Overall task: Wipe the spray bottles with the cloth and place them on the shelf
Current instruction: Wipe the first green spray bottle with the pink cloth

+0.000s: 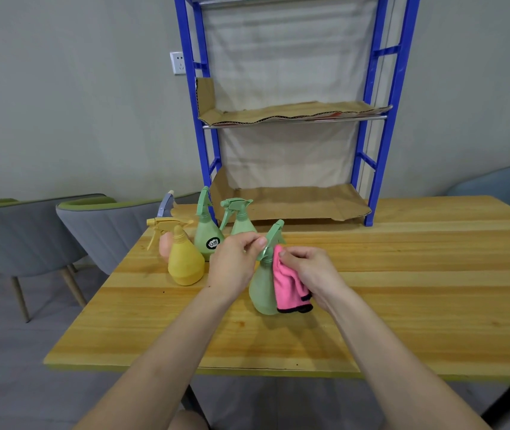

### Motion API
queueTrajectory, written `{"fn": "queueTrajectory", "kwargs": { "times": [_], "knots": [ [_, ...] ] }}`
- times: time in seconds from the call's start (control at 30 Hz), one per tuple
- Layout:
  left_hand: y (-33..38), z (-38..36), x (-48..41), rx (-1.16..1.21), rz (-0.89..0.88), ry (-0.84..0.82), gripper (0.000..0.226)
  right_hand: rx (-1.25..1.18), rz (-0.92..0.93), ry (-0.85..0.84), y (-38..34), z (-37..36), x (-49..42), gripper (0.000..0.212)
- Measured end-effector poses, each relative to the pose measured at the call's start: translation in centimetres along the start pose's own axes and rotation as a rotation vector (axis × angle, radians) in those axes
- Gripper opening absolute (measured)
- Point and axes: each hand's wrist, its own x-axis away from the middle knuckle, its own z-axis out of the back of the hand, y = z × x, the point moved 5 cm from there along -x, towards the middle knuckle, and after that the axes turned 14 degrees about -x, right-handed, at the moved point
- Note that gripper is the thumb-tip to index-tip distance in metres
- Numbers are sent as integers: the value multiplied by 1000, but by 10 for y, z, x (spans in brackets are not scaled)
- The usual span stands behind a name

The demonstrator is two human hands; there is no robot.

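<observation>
The head view is showing a person working at a wooden surface [402, 274]. The left hand [235, 259] is holding the spray top of a green bottle [261, 290]. Its fingers [255, 242] are curling round the trigger part and pinching it. The right hand [309, 268] is gripping a pink cloth [289, 283], bunched up, and pressing it on the right side of the bottle.

The green bottle is sitting near the middle of the surface. I cannot tell if its bottom is resting there or hanging just above.

Four more bottles are waiting at ten o'clock from it. A yellow bottle [185, 262] is standing in front, and a peach bottle [164, 245] is peeking out behind it. A labelled bottle [207, 237] and a far green bottle [241, 221] are standing further back.

The shelf [374, 193] is standing at twelve o'clock, at the far edge of the surface. Brown cardboard is lying on its boards. The bottles are not on it yet.

The green bottle is looking like smooth plastic, so I think it is light and maybe a bit slippery. Its belly is fat and round, so the thin neck under the spray top seems the best place to hold. Squeezing the trigger could make it squirt. The cloth is looking soft and floppy.
</observation>
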Motion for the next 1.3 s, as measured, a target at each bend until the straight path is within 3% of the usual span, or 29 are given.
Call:
{"fn": "queueTrajectory", "kwargs": {
  "times": [0.2,0.37,0.57,0.8,1.3],
  "knots": [
    [0,4,1,-22,21,2,23,35,190,26,12,8,13,14],
    [2,11,2,-28,4,27,16,61,387,236,-5,29,24,16],
    [21,28,-3,-496,-160,72,23,97,578,349,-18,44,21,13],
    [19,26,0,-517,-223,115,23,15,532,87,-3,12,14,22],
    [17,25,1,-521,-263,153,24,287,453,-30,3,20,-4,24]
  ]
}}
